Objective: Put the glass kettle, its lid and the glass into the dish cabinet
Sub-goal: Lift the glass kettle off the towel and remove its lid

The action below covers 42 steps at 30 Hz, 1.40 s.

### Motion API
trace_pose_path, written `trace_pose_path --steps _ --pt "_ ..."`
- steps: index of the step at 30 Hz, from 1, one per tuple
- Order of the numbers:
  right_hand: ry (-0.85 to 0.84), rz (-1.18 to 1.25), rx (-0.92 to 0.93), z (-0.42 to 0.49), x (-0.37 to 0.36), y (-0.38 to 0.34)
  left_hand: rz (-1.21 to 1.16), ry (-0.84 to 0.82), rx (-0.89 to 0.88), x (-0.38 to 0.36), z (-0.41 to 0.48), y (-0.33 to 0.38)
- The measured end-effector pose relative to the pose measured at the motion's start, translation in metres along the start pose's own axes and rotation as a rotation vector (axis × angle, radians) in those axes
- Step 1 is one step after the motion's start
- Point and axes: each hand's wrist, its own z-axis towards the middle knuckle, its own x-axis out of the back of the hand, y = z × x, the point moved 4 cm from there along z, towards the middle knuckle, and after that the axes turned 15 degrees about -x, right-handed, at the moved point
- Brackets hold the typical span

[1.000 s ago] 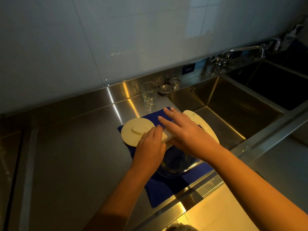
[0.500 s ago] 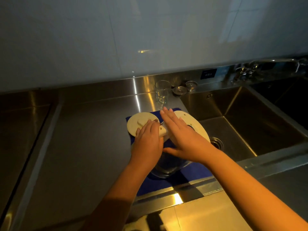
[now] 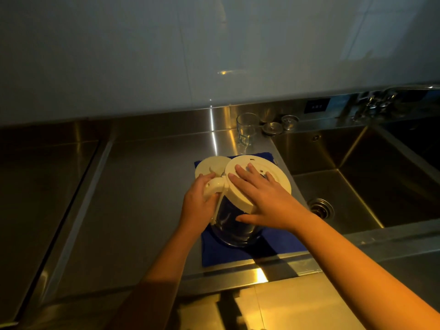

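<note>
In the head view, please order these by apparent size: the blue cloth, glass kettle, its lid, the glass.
1. blue cloth, though partly covered
2. glass kettle
3. lid and glass: about alike. The lid is partly hidden behind the kettle and the glass stands farther away, so I leave them unranked.

kettle: clear w/ cream base | lid: cream | cloth: blue | glass: clear | counter: steel-grey

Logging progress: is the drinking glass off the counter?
No, the glass stands upright on the steel counter behind the blue cloth.
</note>
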Motion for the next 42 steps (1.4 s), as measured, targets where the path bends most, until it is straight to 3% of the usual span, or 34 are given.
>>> trace_pose_path --steps 10,15,25,29,42 --pt "-0.014 -0.141 0.013 0.008 -0.016 -0.021 -0.208 0.029 0.07 0.005 -0.007 -0.041" --pt "-0.015 -0.139 0.001 0.011 -0.019 -0.023 -0.166 -0.078 0.074 0.008 -0.004 -0.043" --pt "0.021 -0.147 0.024 0.006 -0.018 -0.017 0.636 -0.5 -0.423 -0.001 -0.006 0.012" --pt "0.019 -0.155 0.002 -0.002 -0.016 0.0 0.816 -0.615 -0.424 -0.015 -0.012 0.018" --pt "0.028 -0.181 -0.013 -0.003 -0.018 0.012 0.888 -0.72 -0.304 -0.025 -0.007 0.02"
